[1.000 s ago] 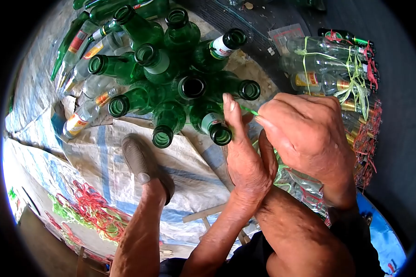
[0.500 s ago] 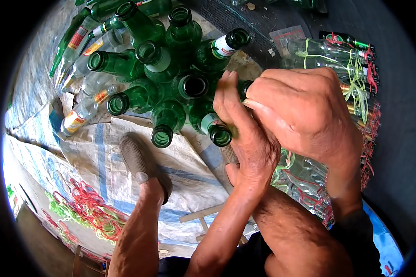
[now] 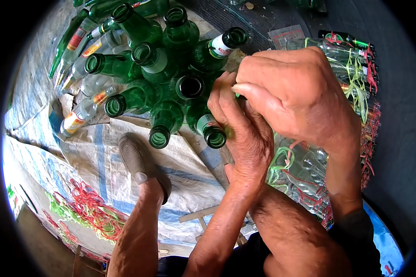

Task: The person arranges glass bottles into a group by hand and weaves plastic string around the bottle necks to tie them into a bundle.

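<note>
A cluster of upright and leaning green glass bottles (image 3: pixel 164 69) stands in front of me, mouths facing up and outward. My left hand (image 3: pixel 242 122) lies against its right side, fingers together and curved around the bottles. Just above and to the right, my right hand (image 3: pixel 298 92) is closed in a fist, its thumb pressed to the curled fingers near my left fingertips. What it grips is too small or hidden to make out. The two hands are close together, and they cover the bottles behind them.
Loose clear and green bottles (image 3: pixel 81 115) lie at the left on a white and blue sheet (image 3: pixel 185 184). Red and green strings (image 3: pixel 90 210) are heaped at the lower left. Clear bottles tied with string (image 3: pixel 309 175) lie at the right. My feet and legs are below the cluster.
The green cluster has shifted slightly left, together with my left hand. My right hand has moved a little up and left and remains closed.
</note>
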### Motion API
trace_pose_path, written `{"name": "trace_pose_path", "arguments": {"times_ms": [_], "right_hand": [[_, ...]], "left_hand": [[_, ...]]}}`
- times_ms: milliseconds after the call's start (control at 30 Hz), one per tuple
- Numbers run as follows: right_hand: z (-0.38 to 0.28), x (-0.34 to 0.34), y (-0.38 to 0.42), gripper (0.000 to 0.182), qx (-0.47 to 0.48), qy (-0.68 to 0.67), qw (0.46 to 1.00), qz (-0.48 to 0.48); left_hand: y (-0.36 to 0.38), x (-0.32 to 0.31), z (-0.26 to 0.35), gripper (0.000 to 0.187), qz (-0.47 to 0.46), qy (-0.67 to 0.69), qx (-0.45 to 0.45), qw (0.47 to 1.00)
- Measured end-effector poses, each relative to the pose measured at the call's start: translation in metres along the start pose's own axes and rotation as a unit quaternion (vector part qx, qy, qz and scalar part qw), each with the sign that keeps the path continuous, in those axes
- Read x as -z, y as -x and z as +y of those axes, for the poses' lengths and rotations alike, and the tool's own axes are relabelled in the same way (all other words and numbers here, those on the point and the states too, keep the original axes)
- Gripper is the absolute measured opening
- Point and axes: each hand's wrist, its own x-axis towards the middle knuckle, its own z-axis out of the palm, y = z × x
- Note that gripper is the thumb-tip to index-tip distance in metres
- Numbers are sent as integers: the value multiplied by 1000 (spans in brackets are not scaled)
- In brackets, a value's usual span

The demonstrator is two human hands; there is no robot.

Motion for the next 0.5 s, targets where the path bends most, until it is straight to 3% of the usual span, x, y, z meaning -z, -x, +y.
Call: {"name": "trace_pose_path", "arguments": {"times_ms": [167,500], "right_hand": [[16,-5,-5,10,-2,-18,1000,12],[32,-16,7,18,-110,-114,986,46]], "left_hand": [[-2,0,-1,50,8,-13,-6,1000],[-5,1,0,47,13,-8,-10,1000]]}}
